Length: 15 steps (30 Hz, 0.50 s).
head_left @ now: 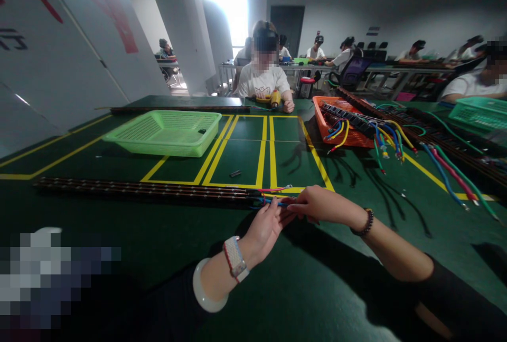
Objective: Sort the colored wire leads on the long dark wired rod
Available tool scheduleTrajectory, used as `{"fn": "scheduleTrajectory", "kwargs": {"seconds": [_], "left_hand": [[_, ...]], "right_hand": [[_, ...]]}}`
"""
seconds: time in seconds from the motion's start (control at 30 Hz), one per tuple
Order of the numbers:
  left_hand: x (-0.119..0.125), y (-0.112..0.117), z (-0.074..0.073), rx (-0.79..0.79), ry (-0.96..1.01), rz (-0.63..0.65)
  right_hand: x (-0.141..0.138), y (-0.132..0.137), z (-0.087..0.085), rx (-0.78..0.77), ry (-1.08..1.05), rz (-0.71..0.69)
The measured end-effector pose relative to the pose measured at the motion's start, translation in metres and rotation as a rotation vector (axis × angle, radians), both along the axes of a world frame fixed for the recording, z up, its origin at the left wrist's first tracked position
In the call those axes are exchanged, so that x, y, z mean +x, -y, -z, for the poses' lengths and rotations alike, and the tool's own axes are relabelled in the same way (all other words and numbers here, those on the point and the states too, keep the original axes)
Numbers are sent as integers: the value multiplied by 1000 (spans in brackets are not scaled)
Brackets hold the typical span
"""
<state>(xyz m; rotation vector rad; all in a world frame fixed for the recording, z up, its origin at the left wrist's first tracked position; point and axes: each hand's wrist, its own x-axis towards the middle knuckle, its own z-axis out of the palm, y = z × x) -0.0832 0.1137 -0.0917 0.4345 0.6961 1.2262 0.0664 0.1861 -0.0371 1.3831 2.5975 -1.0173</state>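
A long dark bar with copper-coloured strips (158, 189) lies across the table, and short coloured wires come out of its right end. My left hand (267, 231) is closed around the blue wire (273, 202) just beyond that end, palm turned up. From the right, my right hand (325, 206) reaches in, with its fingers pinched at the same wire's end, close against my left fingertips. The exact tip between the fingers is hidden. A red wire (273, 190) with a metal ring lug runs just behind both hands, and a yellow wire lies beside it.
A light green basket (166, 149) stands behind the bar, with a small dark piece (235, 173) on the table nearby. An orange basket (344, 136) at right holds wired strips. Opposite, a person (263, 81) sits by a yellow heat gun (274, 100). More wired bars (447, 141) lie right.
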Motion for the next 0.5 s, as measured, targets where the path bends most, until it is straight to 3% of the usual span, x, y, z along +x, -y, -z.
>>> {"fn": "scheduleTrajectory", "kwargs": {"seconds": [0.13,0.23,0.37,0.5], "left_hand": [[0,2,-1,29,-64,66],[1,5,-2,79,-255,203],[1,9,-5,176,-465,384],[1,10,-7,193,-509,415]], "right_hand": [[-1,-2,-2,121,0,51],[-3,-5,-4,221,20,104],[-2,-9,1,165,30,109],[-2,-11,9,91,31,95]]}}
